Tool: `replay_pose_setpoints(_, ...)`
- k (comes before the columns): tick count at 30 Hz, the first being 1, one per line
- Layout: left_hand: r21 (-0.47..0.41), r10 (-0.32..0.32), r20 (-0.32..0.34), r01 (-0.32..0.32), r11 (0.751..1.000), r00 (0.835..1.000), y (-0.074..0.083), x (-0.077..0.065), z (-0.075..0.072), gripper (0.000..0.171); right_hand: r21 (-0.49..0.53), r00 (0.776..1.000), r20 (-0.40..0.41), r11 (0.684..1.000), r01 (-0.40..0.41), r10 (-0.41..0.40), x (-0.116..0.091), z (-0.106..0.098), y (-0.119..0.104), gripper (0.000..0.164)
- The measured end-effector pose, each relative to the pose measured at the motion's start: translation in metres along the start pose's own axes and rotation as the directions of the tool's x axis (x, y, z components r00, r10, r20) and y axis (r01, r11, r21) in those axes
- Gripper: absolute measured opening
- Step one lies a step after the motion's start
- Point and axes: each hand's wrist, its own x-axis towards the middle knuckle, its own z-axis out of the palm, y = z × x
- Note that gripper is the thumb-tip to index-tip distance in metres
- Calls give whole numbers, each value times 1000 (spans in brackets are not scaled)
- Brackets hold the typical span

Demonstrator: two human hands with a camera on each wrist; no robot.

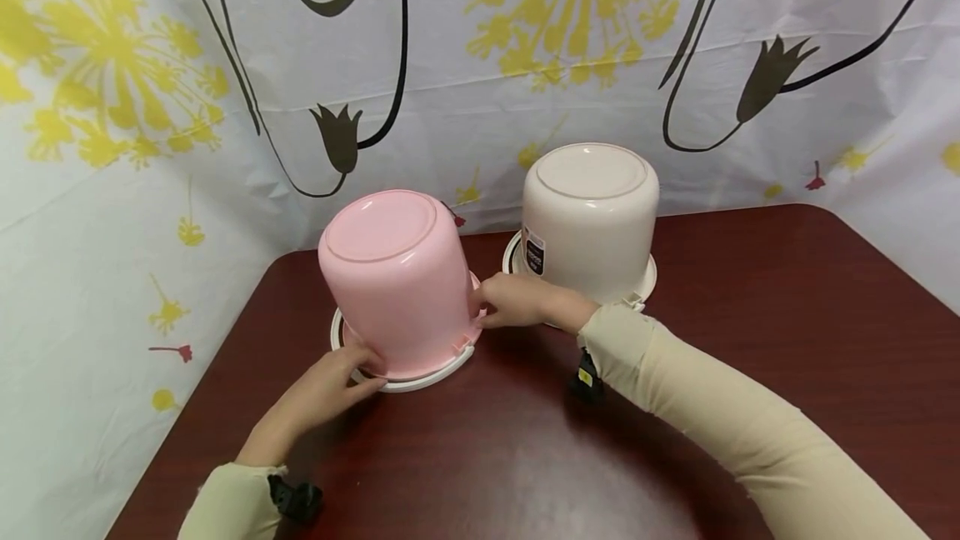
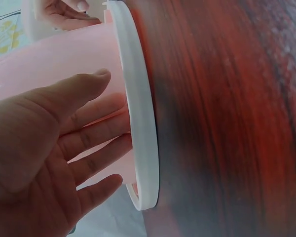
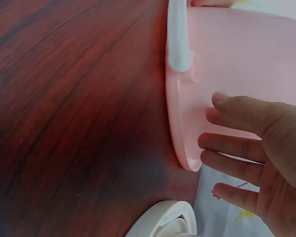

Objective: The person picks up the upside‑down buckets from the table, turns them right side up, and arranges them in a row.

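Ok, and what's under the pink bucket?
The pink bucket is upside down over the dark red table, its white handle lying around part of the rim. Anything directly beneath or inside is covered, so I can't tell.

- I have my left arm (image 1: 236, 502) angled forward from the lower left.
- My left hand (image 1: 337, 386) holds its fingers (image 2: 103, 157) extended, thumb (image 2: 81, 90) apart.
- My right arm (image 1: 720, 415) stretches in from the lower right, sleeved.
- My right hand (image 1: 516, 300) sits farther forward, little finger (image 3: 237, 195) spread from the others.
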Motion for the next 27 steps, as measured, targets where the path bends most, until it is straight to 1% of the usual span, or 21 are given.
replay_pose_setpoints(4, -5, 19, 24, -19, 1000, 1000, -1, 2, 2, 11, -47, 999, 20, 998, -38, 39, 3, 5, 2, 3)
replay_pose_setpoints(10, 31, 65, 36, -66, 997, 997, -3, 4, 2, 13, -111, 997, 32, 992, -64, 68, 3, 13, 5, 8)
replay_pose_setpoints(12, 39, 68, 38, -69, 997, 997, -3, 5, 2, 13, -112, 997, 35, 991, -66, 70, 3, 15, 6, 10)
replay_pose_setpoints(16, 50, 47, 34, -49, 998, 998, -4, 4, 2, 14, -89, 997, 25, 994, -64, 67, 3, 19, 7, 12)
replay_pose_setpoints(22, 52, 41, 26, -42, 998, 999, -4, 4, 3, 14, -74, 996, -42, 994, -76, 73, 3, 27, 9, 9)
replay_pose_setpoints(27, 42, 49, 18, -50, 998, 999, -6, 4, 5, 14, -59, 994, -70, 995, -84, 80, 3, 29, 11, 9)
